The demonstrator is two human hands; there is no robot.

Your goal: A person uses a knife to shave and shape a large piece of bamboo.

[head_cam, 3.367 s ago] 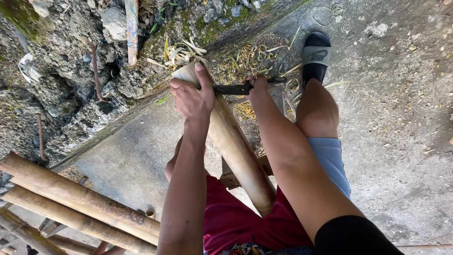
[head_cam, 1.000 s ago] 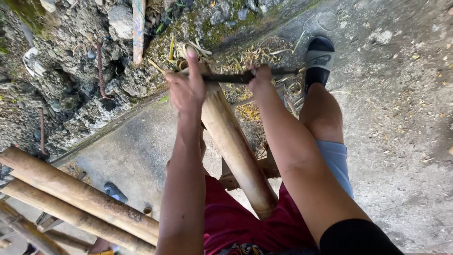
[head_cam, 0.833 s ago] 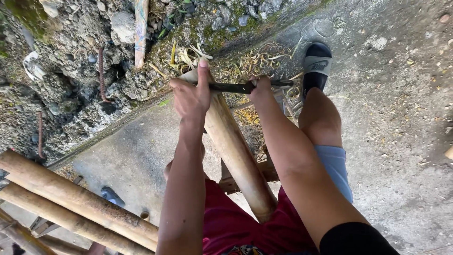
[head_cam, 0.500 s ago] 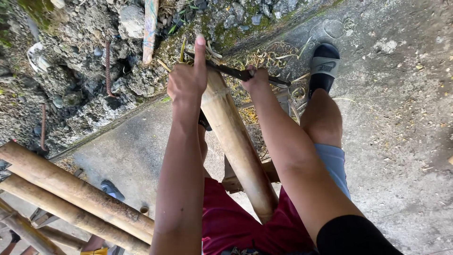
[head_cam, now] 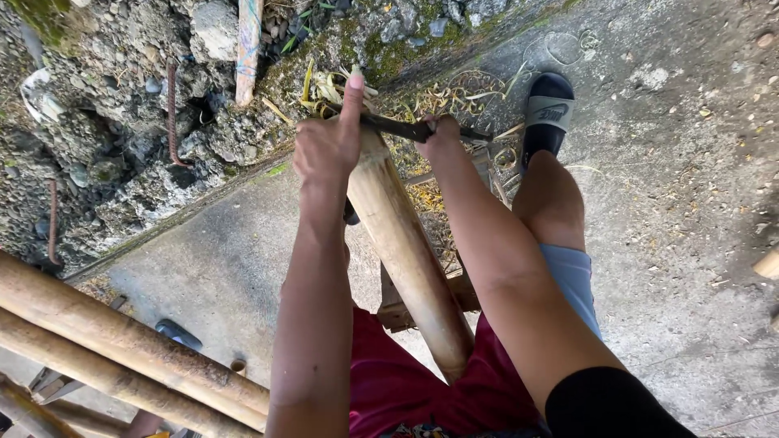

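Starting at the far left, there's a stack of finished-looking bamboo poles lying across the lower corner, with the rough stone wall above them and a rusty bit of rebar sticking out of it.

Moving in, the left hand is closed over the near end of a dark blade, index finger pointing up along it. The blade lies crosswise on the far end of the bamboo pole, which runs from the person's lap out toward the wall, propped on what I think is a small wooden block (half hidden by the pole, so not sure).

The right hand is wrapped tight round the other end of the blade, so both grips are shut on the tool with the pole between them, drawknife style.

Further right, curly shavings are piled on the concrete floor by a foot in a black slide sandal.

My read: this is the scraping step, blade set at the far end of the stroke. The next pull would need even pressure from both hands, the edge kept shallow so it skims rather than digs in, and the pole held steady on its prop.
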